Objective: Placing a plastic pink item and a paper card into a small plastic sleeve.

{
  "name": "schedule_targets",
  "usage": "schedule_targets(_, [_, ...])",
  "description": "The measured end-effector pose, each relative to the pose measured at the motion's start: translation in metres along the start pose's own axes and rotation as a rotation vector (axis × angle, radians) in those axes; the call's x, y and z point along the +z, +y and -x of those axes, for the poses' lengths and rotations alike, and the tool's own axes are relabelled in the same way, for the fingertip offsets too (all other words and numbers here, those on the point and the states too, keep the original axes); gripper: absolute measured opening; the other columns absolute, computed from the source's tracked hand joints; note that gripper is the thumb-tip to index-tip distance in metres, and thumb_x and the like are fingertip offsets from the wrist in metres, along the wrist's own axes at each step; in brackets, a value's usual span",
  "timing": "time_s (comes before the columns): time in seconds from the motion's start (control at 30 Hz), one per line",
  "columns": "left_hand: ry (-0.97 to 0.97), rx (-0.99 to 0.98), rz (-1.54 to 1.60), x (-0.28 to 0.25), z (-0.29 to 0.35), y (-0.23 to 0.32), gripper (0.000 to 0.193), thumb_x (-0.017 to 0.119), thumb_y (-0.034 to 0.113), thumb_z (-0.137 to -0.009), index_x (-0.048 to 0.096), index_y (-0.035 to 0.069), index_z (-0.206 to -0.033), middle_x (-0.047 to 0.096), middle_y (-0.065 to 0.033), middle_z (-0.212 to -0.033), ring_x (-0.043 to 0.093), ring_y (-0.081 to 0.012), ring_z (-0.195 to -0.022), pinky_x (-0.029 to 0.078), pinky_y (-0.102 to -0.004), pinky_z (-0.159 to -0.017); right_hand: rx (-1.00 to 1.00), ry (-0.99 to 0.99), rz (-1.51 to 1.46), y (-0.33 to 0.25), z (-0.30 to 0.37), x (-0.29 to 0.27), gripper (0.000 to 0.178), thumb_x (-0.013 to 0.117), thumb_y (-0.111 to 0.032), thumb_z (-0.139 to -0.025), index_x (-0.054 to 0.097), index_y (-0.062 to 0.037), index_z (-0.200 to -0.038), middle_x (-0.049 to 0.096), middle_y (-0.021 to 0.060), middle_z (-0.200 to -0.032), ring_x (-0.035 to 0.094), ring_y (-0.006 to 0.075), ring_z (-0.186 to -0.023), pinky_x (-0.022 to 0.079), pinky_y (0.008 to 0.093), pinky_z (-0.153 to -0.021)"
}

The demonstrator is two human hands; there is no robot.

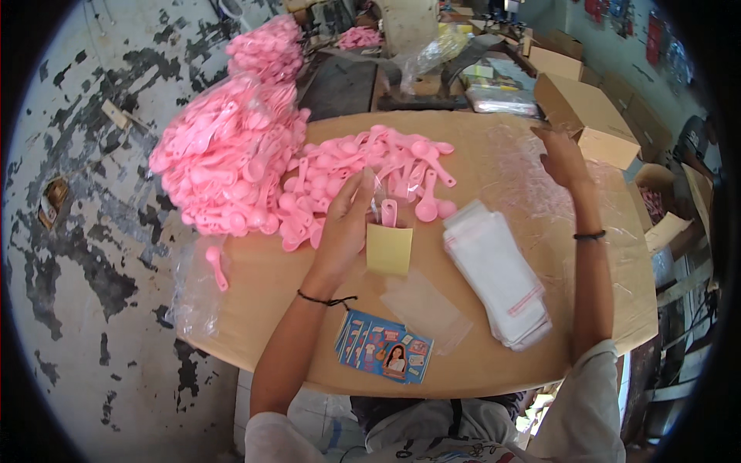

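left hand (345, 224) half hiding clear bag (384, 202), spoon (389, 213) handle hidden

left hand (347, 224) – fingers pinched | right hand (562, 158) – raised, fingers loosely spread

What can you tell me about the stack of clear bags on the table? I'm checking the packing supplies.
The stack of clear bags is a thick pile of flat, transparent plastic sleeves, whitish where layered, with a thin red strip near one end. It lies flat on the wooden table, slanting from upper left to lower right, its edges slightly fanned. It sits between the left hand and the right hand; neither touches it. A single loose sleeve lies beside it.
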State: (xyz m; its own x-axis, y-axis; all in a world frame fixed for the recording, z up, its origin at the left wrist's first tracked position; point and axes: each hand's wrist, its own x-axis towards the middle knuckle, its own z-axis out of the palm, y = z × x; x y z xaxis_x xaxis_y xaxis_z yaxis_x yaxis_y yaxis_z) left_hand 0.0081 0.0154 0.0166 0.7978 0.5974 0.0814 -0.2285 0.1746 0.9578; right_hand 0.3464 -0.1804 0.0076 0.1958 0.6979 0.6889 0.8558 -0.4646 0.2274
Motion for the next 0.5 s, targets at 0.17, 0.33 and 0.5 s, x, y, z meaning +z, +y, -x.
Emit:
schedule_targets(0.17, [-0.145,-0.211,-0.31,-0.028,-0.012,-0.011,0.037,0.054,0.033,-0.099,0.061,0.001,-0.117,0.066,-0.0013,-0.093,0.063,-0.0069,-0.078,0.051,-0.0213,-0.066,0.386,0.035,-0.542,-0.021,-0.037,-0.043,0.033,0.055,0.001,-0.083,0.065,-0.0033,-0.115,0.068,0.0195,-0.102,0.065,0.0243,-0.087,0.05,0.0324,-0.079])
schedule_targets(0.33, [-0.091,-0.107,-0.032,-0.032,-0.003,-0.013,0.032,0.053,0.03,-0.099,0.066,0.003,-0.111,0.067,-0.0004,-0.09,0.062,-0.0056,-0.077,0.05,-0.0222,-0.067,0.084,-0.47,-1.221,-0.14,-0.051,-0.077,0.023,0.06,-0.004,-0.09,0.064,0.0004,-0.112,0.068,0.0066,-0.099,0.061,0.0121,-0.081,0.049,0.0268,-0.073])
schedule_targets(0.5, [-0.094,-0.065,0.024,-0.01,0.0,-0.006,0.034,0.052,0.03,-0.1,0.065,0.002,-0.113,0.066,-0.0013,-0.093,0.062,-0.0057,-0.081,0.052,-0.0226,-0.069,0.162,-0.596,-1.511,-0.189,-0.032,-0.049,0.024,0.066,-0.01,-0.09,0.064,-0.0003,-0.112,0.068,0.0036,-0.089,0.061,0.0072,-0.076,0.049,0.024,-0.069])
